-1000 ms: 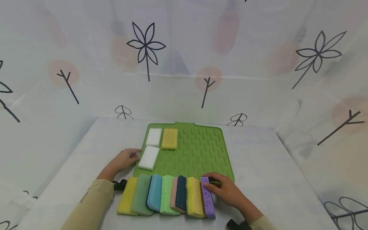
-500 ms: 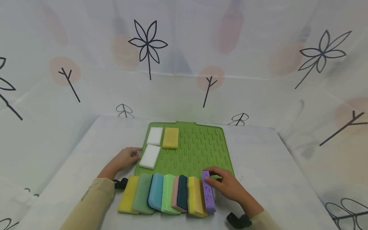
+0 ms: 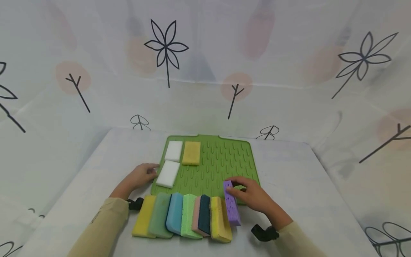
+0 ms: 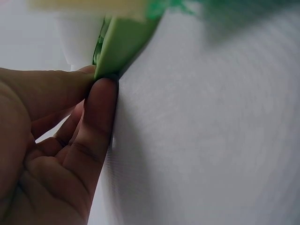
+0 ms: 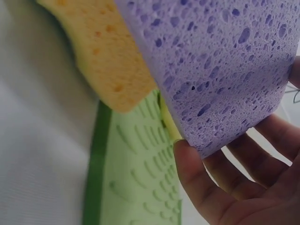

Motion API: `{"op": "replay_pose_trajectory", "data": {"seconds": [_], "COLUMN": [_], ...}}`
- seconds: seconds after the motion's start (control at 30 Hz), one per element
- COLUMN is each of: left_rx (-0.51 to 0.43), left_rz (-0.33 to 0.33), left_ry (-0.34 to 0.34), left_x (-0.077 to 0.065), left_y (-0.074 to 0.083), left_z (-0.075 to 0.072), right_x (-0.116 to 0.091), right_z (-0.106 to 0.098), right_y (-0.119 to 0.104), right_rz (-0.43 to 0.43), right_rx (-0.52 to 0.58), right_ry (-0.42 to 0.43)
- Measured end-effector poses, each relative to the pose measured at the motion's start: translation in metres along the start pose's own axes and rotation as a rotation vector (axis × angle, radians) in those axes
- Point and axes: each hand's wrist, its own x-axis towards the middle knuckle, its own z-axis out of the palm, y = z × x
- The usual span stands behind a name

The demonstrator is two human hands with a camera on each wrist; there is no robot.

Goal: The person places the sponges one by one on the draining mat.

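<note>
My right hand [image 3: 253, 194] grips a purple sponge [image 3: 232, 207] by its far end, thumb and fingers around it. In the right wrist view this porous purple sponge [image 5: 220, 61] fills the top, beside a yellow-orange sponge [image 5: 110, 51]. At the mat's left edge my left hand [image 3: 141, 175] pinches the rim of the green ridged mat [image 3: 221, 167]. The left wrist view has thumb and fingertip meeting on the green mat [image 4: 126, 42]. Two white sponges [image 3: 173, 151] and a yellow sponge [image 3: 191, 154] lie on the mat's left part.
Along the mat's near edge leans a row of several sponges: yellow [image 3: 144, 216], pale green [image 3: 160, 216], blue [image 3: 174, 214], bright green [image 3: 189, 216], pink and dark blue [image 3: 204, 216], then yellow [image 3: 219, 219]. Patterned cloth [image 3: 199, 103] surrounds the white table [image 3: 282, 175].
My right hand has lifted the purple sponge from the right end of the row and moved it away from me, toward the mat. The left hand keeps its place at the mat's edge.
</note>
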Motion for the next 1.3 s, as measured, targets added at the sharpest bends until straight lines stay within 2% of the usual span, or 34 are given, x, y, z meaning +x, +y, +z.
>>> {"op": "replay_pose_trajectory", "data": {"seconds": [0.33, 0.63, 0.83, 1.3], "left_rx": [-0.004, -0.019, -0.019, -0.015], "left_rz": [-0.006, 0.004, 0.0, 0.014], "left_ry": [0.002, 0.003, 0.006, 0.004], "left_x": [0.002, 0.001, 0.001, 0.002], "left_y": [-0.001, -0.002, -0.001, -0.002], "left_z": [0.0, 0.0, 0.0, 0.0], "right_x": [0.024, 0.049, 0.068, 0.106], "right_z": [-0.007, -0.011, -0.011, 0.002], "right_y": [-0.007, -0.018, -0.021, -0.028], "right_rz": [-0.043, 0.003, 0.04, 0.052], "right_rx": [-0.045, 0.001, 0.081, 0.078], "right_ry": [-0.022, -0.077, -0.134, -0.206]}}
